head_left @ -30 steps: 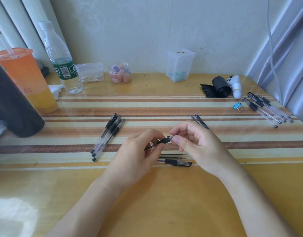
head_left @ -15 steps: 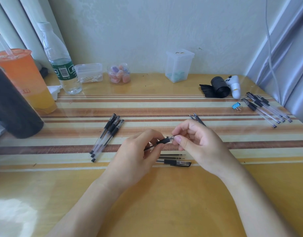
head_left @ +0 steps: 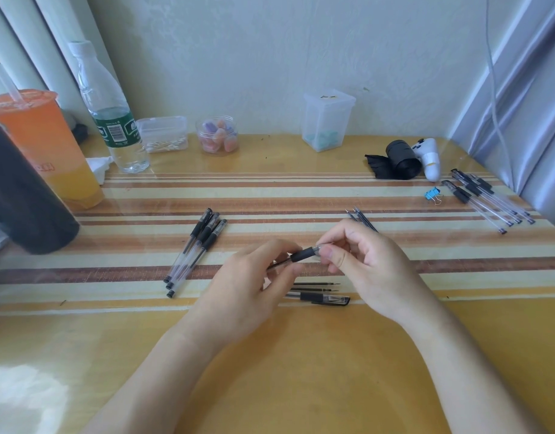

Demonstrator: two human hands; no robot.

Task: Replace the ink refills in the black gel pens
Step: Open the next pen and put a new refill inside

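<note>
Both hands hold one black gel pen above the table's middle. My left hand grips its clear barrel; my right hand pinches the tip end beside the black rubber grip. Just below them lie two thin refills and a capped pen. A group of three pens lies to the left. More refills stick out behind my right hand. Several pens lie at the far right.
An orange drink cup, a dark cylinder and a water bottle stand at the left. Small clear containers line the wall. A black roll, a white gadget and a blue binder clip sit at the right.
My right fingers have closed further over the pen's tip end, covering the tip. The left hand and the pens on the table stay where they were.
</note>
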